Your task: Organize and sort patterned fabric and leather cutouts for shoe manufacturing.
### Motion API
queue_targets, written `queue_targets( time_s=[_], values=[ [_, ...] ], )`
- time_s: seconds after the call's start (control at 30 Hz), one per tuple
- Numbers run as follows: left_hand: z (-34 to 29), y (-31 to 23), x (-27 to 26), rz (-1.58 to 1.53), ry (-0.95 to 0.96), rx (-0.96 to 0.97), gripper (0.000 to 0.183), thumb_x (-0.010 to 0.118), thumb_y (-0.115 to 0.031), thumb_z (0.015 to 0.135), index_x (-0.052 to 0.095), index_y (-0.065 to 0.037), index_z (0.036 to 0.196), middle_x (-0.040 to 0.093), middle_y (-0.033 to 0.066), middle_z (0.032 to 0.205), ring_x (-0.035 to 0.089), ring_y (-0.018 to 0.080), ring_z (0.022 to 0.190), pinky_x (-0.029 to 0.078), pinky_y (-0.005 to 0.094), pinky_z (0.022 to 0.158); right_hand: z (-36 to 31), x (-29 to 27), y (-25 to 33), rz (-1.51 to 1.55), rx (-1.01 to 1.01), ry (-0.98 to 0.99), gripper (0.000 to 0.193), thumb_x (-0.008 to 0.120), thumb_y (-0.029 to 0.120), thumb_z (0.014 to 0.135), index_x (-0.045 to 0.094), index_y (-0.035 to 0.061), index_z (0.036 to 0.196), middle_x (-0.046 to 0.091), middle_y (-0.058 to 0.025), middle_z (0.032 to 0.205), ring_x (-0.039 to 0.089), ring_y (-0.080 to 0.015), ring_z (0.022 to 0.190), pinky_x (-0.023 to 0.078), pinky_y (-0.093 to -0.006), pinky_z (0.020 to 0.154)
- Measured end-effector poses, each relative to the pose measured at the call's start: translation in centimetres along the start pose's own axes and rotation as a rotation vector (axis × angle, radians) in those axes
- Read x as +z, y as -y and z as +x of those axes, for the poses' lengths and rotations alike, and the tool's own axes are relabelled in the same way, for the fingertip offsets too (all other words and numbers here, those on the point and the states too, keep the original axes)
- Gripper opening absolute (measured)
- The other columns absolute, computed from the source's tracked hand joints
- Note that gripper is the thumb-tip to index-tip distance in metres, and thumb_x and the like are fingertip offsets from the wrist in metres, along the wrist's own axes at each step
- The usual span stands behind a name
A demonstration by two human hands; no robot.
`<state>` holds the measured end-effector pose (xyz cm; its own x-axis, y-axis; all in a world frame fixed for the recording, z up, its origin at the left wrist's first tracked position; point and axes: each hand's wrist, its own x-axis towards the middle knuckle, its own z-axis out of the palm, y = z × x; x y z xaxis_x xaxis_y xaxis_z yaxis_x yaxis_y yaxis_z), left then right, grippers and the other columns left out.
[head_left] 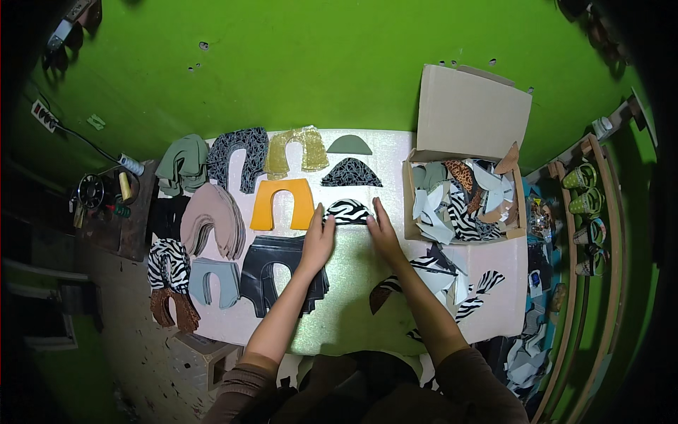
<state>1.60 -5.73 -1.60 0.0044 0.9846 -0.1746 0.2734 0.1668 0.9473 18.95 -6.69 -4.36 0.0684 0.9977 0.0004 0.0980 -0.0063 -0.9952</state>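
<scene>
A: Where's the piece sitting?

B: Small zebra-striped half-moon fabric cutout (347,210), flat on the pale glittery bench (353,311), just below the black dome-shaped patterned cutout (351,173) and right of the orange arch-shaped leather piece (282,204). Long axis runs left to right, straight edge toward the person.

A: And the hands?

B: One at each end of that axis. Left hand (318,240) lies flat, fingertips touching the cutout's left corner. Right hand (385,233) also flat, fingertips at the right corner. No grip closed on anything: both palms down, fingers extended, pressing rather than pinching.

A: Which is nearer?

B: About equal; the cutout lies ahead of both, between the fingertips.

A: Surroundings?

B: Black arch-shaped leather stack (279,279) under the left wrist; open cardboard box of scraps (462,198) beyond the right hand; loose zebra offcuts (452,283) beside the right forearm.
</scene>
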Motion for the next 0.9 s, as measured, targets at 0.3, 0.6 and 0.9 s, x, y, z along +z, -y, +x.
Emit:
queue_targets(
  time_s=[0.3,0.6,0.9],
  values=[
    [1.9,-2.3,-1.5,0.713,0.266,0.496,0.077,0.072,-0.019,0.071,0.033,0.002,0.134,0.046,0.0205,0.129,0.045,0.0339,0.119,0.036,0.0388,0.1,1.3,-1.8,2.2,-0.373,-0.099,0.228,0.056,0.067,0.012,0.078,0.045,0.0007,0.128,0.054,-0.0188,0.122,0.053,-0.0288,0.113,0.04,-0.0327,0.095],
    [1.7,-3.1,-1.3,0.752,0.257,0.49,0.069,0.073,-0.018,0.07,0.04,-0.003,0.129,0.052,0.016,0.12,0.051,0.0323,0.11,0.044,0.0391,0.09,1.9,-2.0,2.8,-0.464,-0.166,0.278,0.056,0.066,0.013,0.077,0.045,0.0013,0.128,0.053,-0.0198,0.121,0.053,-0.0327,0.11,0.042,-0.0351,0.093],
    [-6.8,-2.4,2.9,0.611,0.108,0.58,0.051,0.058,-0.016,0.081,0.042,0.001,0.127,0.039,0.023,0.132,0.04,0.039,0.122,0.033,0.0438,0.101,-6.3,-2.5,4.1,-0.519,-0.418,0.133,0.058,0.057,0.011,0.081,0.036,0.0003,0.135,0.031,-0.0225,0.14,0.034,-0.0374,0.128,0.029,-0.0399,0.105]
  ],
)
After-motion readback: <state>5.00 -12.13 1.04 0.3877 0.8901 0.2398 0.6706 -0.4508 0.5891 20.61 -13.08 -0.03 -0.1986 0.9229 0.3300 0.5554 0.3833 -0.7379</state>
